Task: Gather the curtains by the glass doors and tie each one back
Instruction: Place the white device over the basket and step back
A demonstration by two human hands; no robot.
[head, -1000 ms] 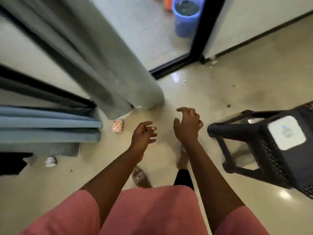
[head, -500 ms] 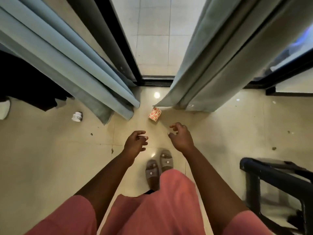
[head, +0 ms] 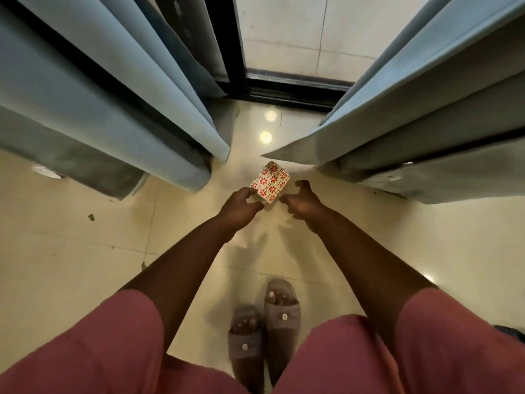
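Two blue-grey curtains hang at the glass doors, and since a second ago the view has swung round to face the gap between them: the left curtain [head: 119,115] drops to the floor on one side, the right curtain [head: 420,132] on the other, with the black door frame [head: 284,86] and its glass beyond. Half a second ago both hands were lower and further back from the small patterned box [head: 270,182] on the floor [head: 71,251]; now the person has stepped closer and the arms are stretched out further, so the hands appear just this side of the box. That suggests the approach is over and the gathering is about to start, though neither curtain has been touched and both hang loose, untied.

As a grip, the left hand [head: 240,207] has its fingers curled in loosely and holds nothing; it overlaps the near edge of the box in the picture, but whether it touches it cannot be told. The right hand [head: 302,204] is half open, thumb and fingers spread, also empty. Each curtain's hem is near its own hand but apart from it: the right curtain's pointed corner lies just beyond the right hand, and the left curtain's folded edge sits up and to the left of the left hand. Grey slippers [head: 264,319] stand below.
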